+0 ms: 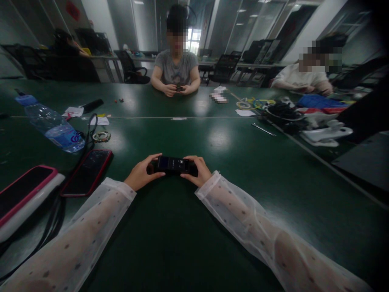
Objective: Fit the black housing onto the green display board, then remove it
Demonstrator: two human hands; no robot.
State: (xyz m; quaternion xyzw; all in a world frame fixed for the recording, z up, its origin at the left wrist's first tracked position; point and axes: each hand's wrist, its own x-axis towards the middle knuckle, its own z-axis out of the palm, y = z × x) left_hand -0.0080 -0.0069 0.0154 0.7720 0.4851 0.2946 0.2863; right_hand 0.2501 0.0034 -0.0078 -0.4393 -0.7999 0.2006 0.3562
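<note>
A small black device (172,164) with a dark screen and a few small light marks lies lengthwise between my hands, over the green table (237,182). My left hand (144,172) grips its left end, thumb on the near side and fingers on the far side. At the right end, my right hand (198,171) holds it the same way. Both forearms are in sheer white dotted sleeves. Whether the device touches the table cannot be made out.
Left: a phone with a red edge (87,172), another red-edged phone (27,190), black cables and a water bottle (62,127). Right: a wrench (263,129), a white tool (326,134) and tangled cables. A person in grey (176,69) sits opposite, another (304,77) at right.
</note>
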